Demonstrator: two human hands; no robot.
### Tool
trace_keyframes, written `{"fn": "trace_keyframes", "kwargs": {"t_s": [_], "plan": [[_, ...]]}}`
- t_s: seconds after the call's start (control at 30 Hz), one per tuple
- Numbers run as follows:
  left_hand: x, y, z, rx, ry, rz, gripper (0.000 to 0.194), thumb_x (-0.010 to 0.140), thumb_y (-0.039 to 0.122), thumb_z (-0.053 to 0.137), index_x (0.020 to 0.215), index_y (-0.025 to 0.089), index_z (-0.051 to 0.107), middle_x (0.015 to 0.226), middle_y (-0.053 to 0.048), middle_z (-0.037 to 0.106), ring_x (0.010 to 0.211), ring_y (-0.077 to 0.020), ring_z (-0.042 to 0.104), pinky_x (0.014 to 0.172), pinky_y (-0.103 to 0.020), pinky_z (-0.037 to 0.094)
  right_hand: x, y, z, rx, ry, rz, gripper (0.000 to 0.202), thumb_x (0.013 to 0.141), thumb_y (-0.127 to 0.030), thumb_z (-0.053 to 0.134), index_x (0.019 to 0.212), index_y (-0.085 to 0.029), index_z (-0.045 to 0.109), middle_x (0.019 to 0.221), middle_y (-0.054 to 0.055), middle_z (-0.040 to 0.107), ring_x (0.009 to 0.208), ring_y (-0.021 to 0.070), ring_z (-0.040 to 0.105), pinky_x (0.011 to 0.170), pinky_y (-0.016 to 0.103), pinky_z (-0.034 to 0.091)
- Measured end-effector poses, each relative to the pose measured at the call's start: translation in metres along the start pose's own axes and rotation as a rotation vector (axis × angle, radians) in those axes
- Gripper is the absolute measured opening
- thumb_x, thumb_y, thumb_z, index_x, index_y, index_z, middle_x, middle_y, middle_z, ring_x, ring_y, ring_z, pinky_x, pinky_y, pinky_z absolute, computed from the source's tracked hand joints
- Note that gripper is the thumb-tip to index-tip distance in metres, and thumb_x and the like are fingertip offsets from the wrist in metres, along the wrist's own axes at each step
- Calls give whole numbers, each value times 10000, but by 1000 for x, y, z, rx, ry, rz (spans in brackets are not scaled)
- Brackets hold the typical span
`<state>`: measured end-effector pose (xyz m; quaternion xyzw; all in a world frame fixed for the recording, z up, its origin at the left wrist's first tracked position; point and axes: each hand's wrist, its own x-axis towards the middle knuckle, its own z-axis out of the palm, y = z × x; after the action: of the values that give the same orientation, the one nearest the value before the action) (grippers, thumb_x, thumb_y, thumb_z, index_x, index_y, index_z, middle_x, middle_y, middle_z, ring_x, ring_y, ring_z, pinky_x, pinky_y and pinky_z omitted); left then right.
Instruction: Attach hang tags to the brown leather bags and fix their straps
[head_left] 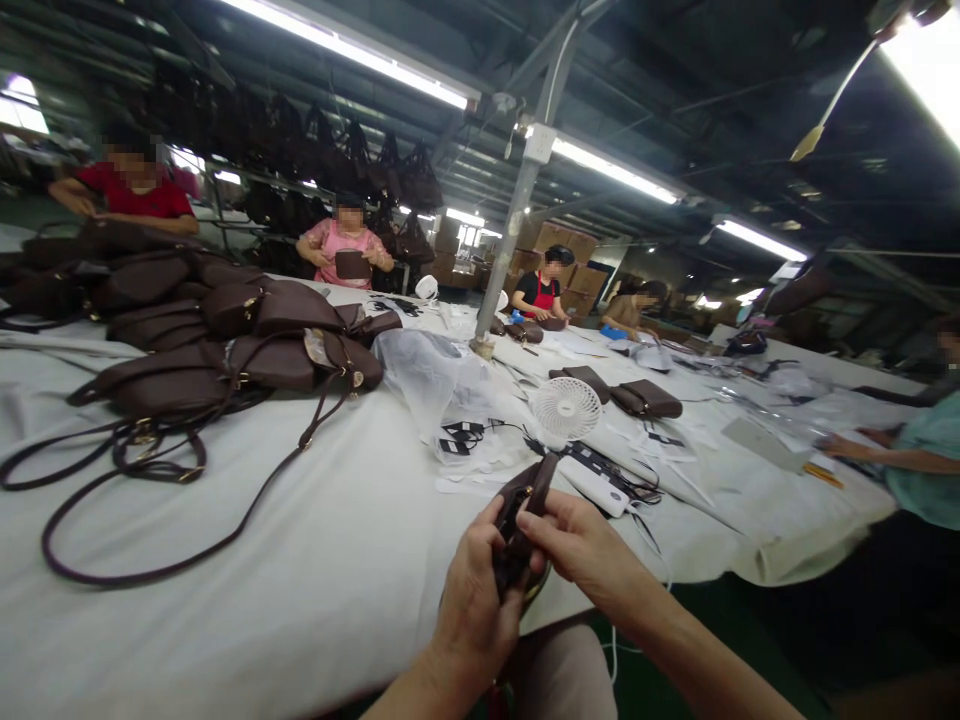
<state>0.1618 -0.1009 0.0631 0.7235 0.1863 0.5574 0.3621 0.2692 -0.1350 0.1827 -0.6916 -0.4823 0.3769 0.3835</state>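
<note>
A long bench with white cloth holds a pile of brown bags. By its edge, our left hand and right hand grip a small, dark brown, leather-like piece; working it seems to need both.

The left hand and right hand both grip a small dark brown leather item with gold-coloured metal, held at the near edge of the white-covered table. Just beyond it stands a white fan, near a power strip and tangled black cables. Brown bags lie heaped on the left, one strap looping across the cloth, beside clear plastic. Several people sit or stand around the table; more dark bags hang behind.
</note>
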Motion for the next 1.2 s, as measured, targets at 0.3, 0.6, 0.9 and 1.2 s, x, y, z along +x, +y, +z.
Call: {"fn": "trace_keyframes", "kwargs": {"t_s": [0.3, 0.6, 0.9, 1.2], "plan": [[23, 2, -62, -354, -493, -125, 497, 836, 159, 586, 1319, 216, 481, 1543, -135, 294, 1414, -308, 289, 1121, -532, 293, -10, 5, -8, 131, -63, -31, 432, 691, -470, 712, 997, -169, 665, 824, 23, 688, 690, 140, 608, 643, 274, 494], [25, 10, -30, -434, -271, -299, 178, 820, 137, 591, 989, 189, 578, 1448, -102, 442, 1258, -254, 507, 1062, -417, 418, -9, 15, 7, 152, -83, -48, 427, 762, -522, 620, 996, -166, 595, 669, -18, 615, 554, 120, 585, 543, 251, 475], [26, 8, -31, -410, -288, -314, 179, 798, 97, 538, 940, 195, 584, 1444, -94, 459, 1317, -289, 440, 1094, -497, 358, -6, 18, -8, -354, 137, -185, 230, 904, -425, 439, 847, -223, 534, 587, -44, 541, 523, 136, 559, 525, 253, 431], [17, 4, -8, -193, 70, -171, 64, 857, 138, 500, 860, 202, 503, 1102, -67, 591, 1054, -202, 574, 931, -355, 489, -10, 19, -12, -442, -9, -362, 86, 858, -250, 548, 884, -205, 617, 794, 4, 628, 706, 152, 573, 628, 253, 451]]}}
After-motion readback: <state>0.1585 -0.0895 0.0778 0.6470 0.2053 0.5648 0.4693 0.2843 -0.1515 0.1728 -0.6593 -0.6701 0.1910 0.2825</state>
